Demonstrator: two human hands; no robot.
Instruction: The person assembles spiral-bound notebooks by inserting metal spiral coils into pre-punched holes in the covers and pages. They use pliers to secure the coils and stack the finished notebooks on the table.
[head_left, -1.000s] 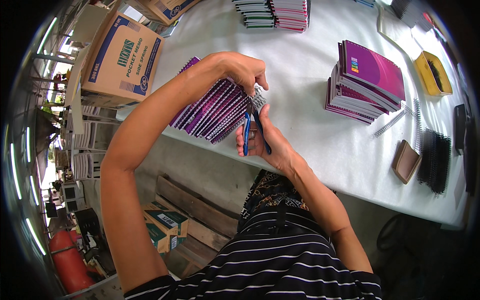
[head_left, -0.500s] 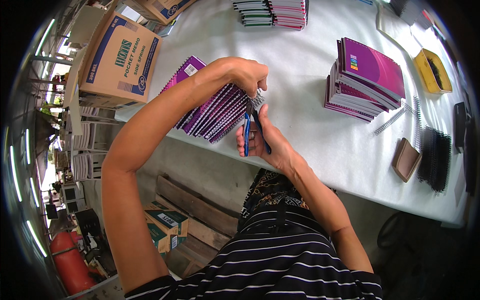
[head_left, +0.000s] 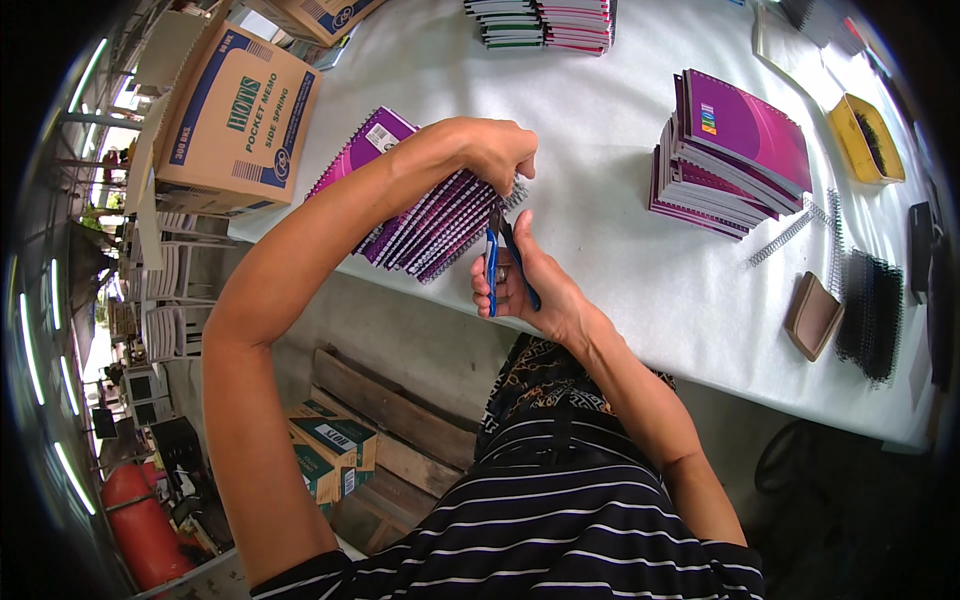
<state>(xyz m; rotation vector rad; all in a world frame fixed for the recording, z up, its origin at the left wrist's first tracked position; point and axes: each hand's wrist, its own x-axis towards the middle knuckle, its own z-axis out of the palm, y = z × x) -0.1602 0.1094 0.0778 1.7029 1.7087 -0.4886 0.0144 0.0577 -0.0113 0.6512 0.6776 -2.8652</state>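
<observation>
A fanned row of purple spiral-bound notebooks (head_left: 425,240) lies at the table's near edge, partly under my left forearm. My left hand (head_left: 500,155) reaches over it with curled fingers, closed at the far right end where the wire coils (head_left: 516,192) stick out; the exact grip is partly hidden. In my right hand (head_left: 545,285) is a pair of pliers (head_left: 492,268) with blue handles. The handles are spread somewhat, and the jaws point up to the coil ends just below my left fingers.
A stack of purple notebooks (head_left: 740,150) stands to the right. Beside it lie loose wire coils (head_left: 780,243), a brown block-like object (head_left: 813,316), a bundle of dark coils (head_left: 870,320) and a yellow tray (head_left: 850,115). Cardboard boxes (head_left: 245,115) stand left; more notebooks (head_left: 545,25) sit at the back.
The pliers and my right hand have shifted very slightly. The top notebook at the row's left end has slid a little to the left. My left hand stays at the coil ends.
</observation>
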